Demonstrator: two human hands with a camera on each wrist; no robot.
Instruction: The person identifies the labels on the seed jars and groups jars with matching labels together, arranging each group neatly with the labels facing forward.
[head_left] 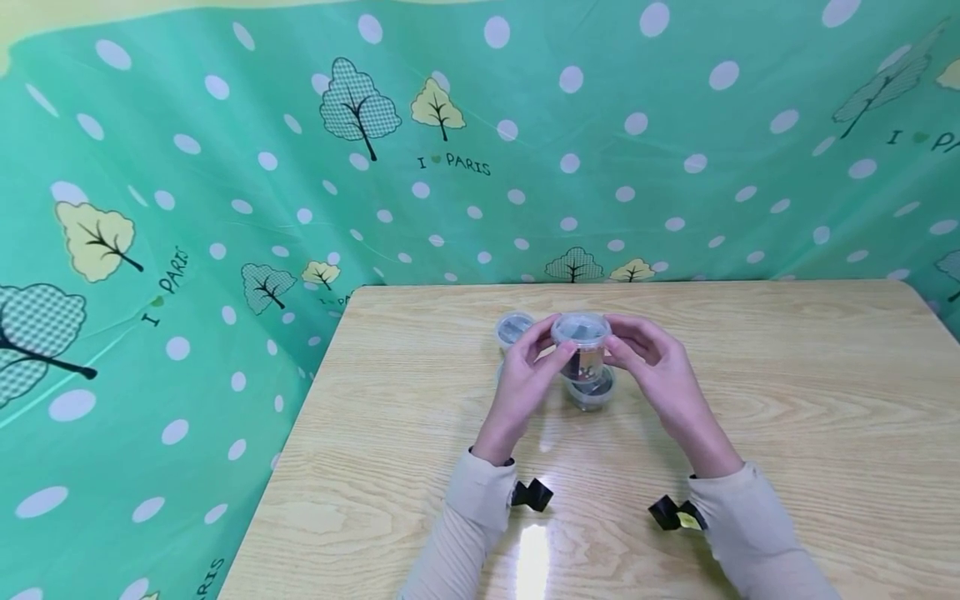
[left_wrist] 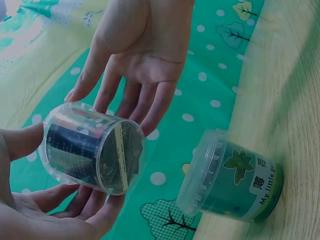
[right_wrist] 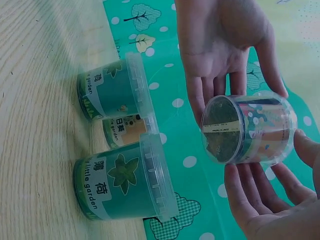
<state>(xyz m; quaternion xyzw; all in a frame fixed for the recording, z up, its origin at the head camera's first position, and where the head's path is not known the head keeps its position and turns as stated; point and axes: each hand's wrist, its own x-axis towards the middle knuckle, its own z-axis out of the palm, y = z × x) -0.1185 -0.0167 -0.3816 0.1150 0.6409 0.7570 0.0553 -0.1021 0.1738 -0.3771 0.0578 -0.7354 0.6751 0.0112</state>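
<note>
Both hands hold a clear plastic planting cup (head_left: pixel 582 350) with a lid, raised above the table. Its label (left_wrist: pixel 72 155) shows dark and orange parts, and dark contents show through its base (right_wrist: pixel 220 129). My left hand (head_left: pixel 521 379) grips the cup's left side between thumb and fingers. From the right, my right hand (head_left: pixel 663 379) pinches it with thumb and fingertips. Just beneath it stands a lidded cup (head_left: pixel 590 393), partly covered in the head view. In the right wrist view, two green-labelled cups (right_wrist: pixel 120 182) stand upright, with an orange-labelled cup (right_wrist: pixel 129 132) partly hidden between them.
Another lidded cup (head_left: pixel 514 327) stands behind my left hand. The light wooden table (head_left: pixel 810 375) reaches back to a green dotted cloth (head_left: pixel 525 200) hanging behind and at the left. Black wrist mounts (head_left: pixel 534 495) sit by both sleeves.
</note>
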